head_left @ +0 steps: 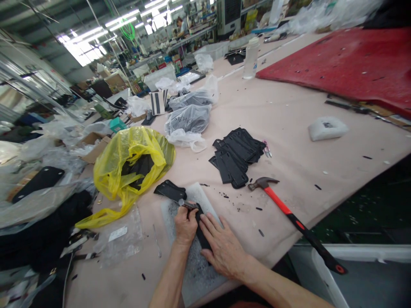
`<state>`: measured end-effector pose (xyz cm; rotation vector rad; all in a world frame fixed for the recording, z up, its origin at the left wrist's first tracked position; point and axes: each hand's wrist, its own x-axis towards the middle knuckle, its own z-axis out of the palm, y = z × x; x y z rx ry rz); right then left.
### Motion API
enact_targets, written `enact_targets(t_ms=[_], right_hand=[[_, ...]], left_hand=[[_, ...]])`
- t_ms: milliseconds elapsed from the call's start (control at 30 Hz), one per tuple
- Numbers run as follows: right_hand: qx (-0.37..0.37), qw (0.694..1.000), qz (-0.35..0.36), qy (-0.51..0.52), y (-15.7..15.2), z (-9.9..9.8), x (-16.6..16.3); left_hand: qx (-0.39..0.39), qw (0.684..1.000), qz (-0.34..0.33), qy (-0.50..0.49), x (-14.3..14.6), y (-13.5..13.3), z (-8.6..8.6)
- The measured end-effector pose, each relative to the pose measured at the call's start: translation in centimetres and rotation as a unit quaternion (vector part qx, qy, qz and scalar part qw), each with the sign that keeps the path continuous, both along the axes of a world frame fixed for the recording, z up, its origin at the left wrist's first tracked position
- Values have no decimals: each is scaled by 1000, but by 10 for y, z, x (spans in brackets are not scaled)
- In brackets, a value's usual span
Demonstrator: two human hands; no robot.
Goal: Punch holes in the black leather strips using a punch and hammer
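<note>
A metal hand punch (187, 204) is pinched in my left hand (185, 226), its end at the top of a black strap-like piece (201, 233). My right hand (223, 246) lies flat on that piece with its fingers stretched out, pressing it against the scuffed white cutting board (175, 220). Just beyond the board's far left corner is a small stack of black pieces (170, 190). A larger pile of similar black pieces (236, 154) lies farther off. To the right rests a claw hammer (289, 214) with a red and black handle, partly over the table edge.
A yellow plastic bag (128, 145) with black material inside stands at the left. Pink-handled snips (266, 149) lie by the pile. A white wrapped block (327, 128), a clear bottle (251, 60) and a red sheet (346, 64) are farther right. Black scraps dot the table (289, 115).
</note>
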<state>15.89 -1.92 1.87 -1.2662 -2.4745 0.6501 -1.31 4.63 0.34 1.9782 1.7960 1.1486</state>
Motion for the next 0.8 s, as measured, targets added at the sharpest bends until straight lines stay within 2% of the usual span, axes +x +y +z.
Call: enact_targets(t_ms=[300,433,533,600,700,800], right_hand=[[-7,1000,4,-10,-4,-3,-4],[-32,999,-9,33,4,6,0],[-33,986,-106,127,33,29,1],[-35,974,-134,177,61,54,-3],[-31,984,-62,162,99,92,-17],[6,997,-15,70,114,114,-36]], left_hand=[[-55,995,12,-81,0,-4,2],[-55,994,8,-93,0,-5,4],[-43,995,6,-91,-1,-6,1],[-30,996,4,-81,-2,-5,-2],[7,997,12,-71,-2,-4,-7],[26,997,21,-74,-1,-2,-9]])
